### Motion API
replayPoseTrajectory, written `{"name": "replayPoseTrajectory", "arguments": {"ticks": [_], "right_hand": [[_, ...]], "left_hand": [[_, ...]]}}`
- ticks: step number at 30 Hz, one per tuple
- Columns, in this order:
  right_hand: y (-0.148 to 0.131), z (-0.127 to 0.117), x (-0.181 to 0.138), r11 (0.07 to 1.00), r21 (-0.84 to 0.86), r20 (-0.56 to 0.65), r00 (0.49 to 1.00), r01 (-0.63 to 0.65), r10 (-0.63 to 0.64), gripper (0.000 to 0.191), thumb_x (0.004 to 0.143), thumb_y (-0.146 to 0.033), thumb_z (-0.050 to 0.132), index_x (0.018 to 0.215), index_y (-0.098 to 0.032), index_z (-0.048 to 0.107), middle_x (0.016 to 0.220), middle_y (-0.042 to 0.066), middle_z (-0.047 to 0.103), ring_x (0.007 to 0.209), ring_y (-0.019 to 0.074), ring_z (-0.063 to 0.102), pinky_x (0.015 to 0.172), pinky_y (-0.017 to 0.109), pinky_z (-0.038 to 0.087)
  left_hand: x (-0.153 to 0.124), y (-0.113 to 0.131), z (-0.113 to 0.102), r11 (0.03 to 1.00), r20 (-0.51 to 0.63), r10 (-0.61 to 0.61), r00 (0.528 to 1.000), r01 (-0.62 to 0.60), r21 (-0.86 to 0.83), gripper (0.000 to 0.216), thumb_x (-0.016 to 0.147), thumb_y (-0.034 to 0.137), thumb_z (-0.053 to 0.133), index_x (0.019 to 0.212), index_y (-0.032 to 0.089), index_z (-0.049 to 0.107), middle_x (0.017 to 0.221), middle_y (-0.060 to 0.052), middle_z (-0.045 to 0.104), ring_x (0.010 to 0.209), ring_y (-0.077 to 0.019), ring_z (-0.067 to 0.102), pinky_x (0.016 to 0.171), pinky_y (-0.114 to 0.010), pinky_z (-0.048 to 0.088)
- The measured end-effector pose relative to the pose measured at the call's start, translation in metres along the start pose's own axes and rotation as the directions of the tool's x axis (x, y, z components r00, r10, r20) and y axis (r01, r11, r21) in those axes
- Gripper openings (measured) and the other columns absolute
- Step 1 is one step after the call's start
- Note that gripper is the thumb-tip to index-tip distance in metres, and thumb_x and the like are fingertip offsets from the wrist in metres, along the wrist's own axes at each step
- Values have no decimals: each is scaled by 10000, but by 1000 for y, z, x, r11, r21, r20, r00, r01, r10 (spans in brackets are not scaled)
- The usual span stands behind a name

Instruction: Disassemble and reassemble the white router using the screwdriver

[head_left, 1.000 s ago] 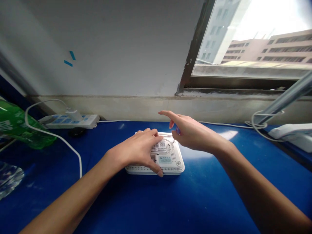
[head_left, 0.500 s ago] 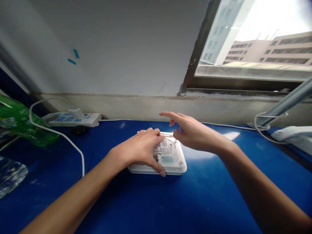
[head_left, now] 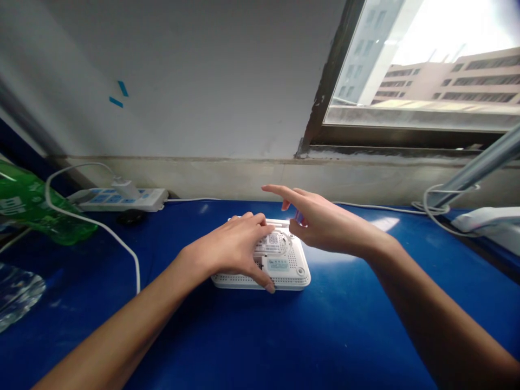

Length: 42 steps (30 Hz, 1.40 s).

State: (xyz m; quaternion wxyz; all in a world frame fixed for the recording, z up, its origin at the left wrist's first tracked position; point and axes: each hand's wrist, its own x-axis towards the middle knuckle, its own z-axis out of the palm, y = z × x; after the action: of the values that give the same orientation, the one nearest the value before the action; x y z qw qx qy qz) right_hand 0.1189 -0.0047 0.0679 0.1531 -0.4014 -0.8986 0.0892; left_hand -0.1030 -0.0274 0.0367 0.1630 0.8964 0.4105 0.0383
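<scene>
The left hand (head_left: 231,252) spreads its fingers wide across an upturned white plastic router (head_left: 284,277), light, stiff and best held by its edges; the right hand (head_left: 329,225) narrowly pinches a small purple object (head_left: 299,218).

One left hand (head_left: 227,252), one right hand (head_left: 329,223), one white router (head_left: 284,279), one power strip (head_left: 142,199), one green bottle (head_left: 36,208), one window (head_left: 422,65).

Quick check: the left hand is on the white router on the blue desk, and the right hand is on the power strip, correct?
No: the right hand is not on the power strip. The head view shows it at the far side of the white router, away from the strip. The rest stands.
</scene>
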Motion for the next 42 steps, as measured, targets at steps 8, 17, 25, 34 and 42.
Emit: {"name": "replayPoseTrajectory", "arguments": {"ticks": [8,17,25,34,42], "right_hand": [[3,6,10,989,-28,-29,989,-144,143,362,996,-238,511,1312,-238,689,918,77,773,737,196,696,646,292,495],[0,-2,3,996,-63,-21,998,-68,67,369,941,-317,616,1299,-260,683,950,58,774,783,211,696,643,292,482],[3,-4,1,998,9,11,998,65,-65,700,878,-70,539,1528,-317,460,1113,60,752,834,168,683,651,246,468],[-3,-8,2,1000,-15,49,999,-2,3,330,1023,-279,465,1066,-203,783,886,66,785,698,165,673,638,278,456],[2,-12,-5,995,-29,33,995,95,-94,642,840,-165,634,1465,-281,545,1185,82,743,990,221,693,732,274,493]], "left_hand": [[-1,3,-2,999,14,-7,1000,7,32,814,678,770,724,1269,223,609,1255,-70,574,1098,-303,536,890,-383,426],[0,-7,0,1000,9,23,1000,-23,-18,870,617,818,750,1290,285,606,1231,-56,573,1089,-305,547,901,-391,439],[-1,-13,-5,997,66,41,997,-37,-67,870,627,764,798,1336,305,592,1297,-40,565,1168,-293,537,963,-350,426],[0,-11,-5,996,68,37,997,-32,-81,884,617,740,821,1344,293,591,1299,-54,559,1168,-307,539,974,-353,420],[-2,-11,-6,997,74,23,997,-17,-82,913,608,776,801,1351,289,593,1322,-51,543,1193,-305,514,1011,-373,409]]}}
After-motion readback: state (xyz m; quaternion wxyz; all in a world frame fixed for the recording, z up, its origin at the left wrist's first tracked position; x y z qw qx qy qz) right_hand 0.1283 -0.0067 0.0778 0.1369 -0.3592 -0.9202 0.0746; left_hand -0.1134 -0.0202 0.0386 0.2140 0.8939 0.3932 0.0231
